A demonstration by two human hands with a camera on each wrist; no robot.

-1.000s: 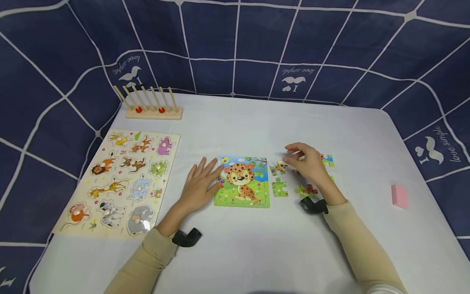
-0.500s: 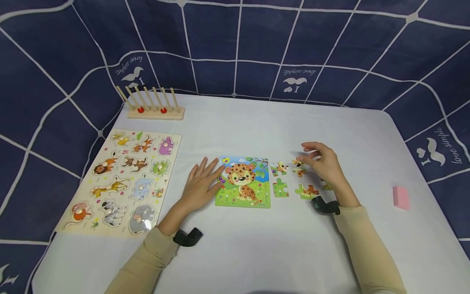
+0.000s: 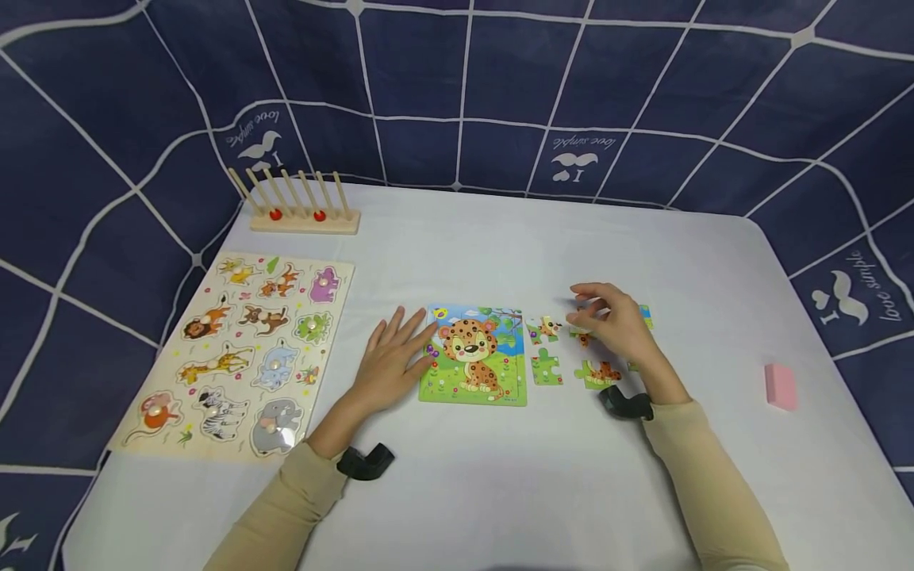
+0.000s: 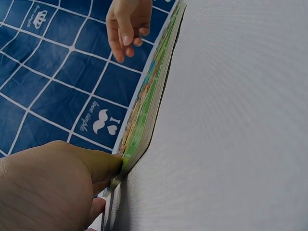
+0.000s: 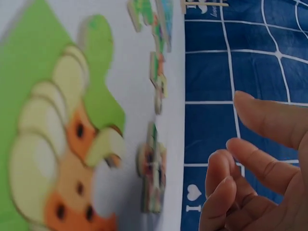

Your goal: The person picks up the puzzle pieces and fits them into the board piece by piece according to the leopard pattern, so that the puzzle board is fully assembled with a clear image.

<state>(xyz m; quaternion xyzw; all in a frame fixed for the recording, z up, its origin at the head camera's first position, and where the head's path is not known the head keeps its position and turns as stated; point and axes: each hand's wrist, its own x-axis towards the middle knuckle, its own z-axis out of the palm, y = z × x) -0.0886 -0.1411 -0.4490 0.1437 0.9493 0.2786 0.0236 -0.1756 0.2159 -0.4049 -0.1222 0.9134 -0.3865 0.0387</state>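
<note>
My left hand (image 3: 385,365) lies with spread fingers at the left edge of the square leopard puzzle (image 3: 480,373), its fingertips touching the frame. In the left wrist view the thumb presses against the puzzle's edge (image 4: 144,115). My right hand (image 3: 617,327) hovers above the loose jigsaw pieces, thumb and fingers apart and loosely bent. Nothing shows between those fingers in the right wrist view. To the puzzle's right lie a face piece (image 3: 546,327), a green piece (image 3: 547,370) and a spotted piece (image 3: 602,374). Other pieces are partly covered by the right hand.
At left lies a wooden animal peg board (image 3: 236,381). Behind it stands a wooden rack with upright pegs (image 3: 305,224) and two red beads. A pink block (image 3: 781,387) sits at far right. Dark blue grid cloth (image 3: 514,63) hangs behind the white table (image 3: 471,492).
My right hand moved right over the pieces, uncovering a spotted one, then came slightly back left and lower. My left hand stays in place against the puzzle.
</note>
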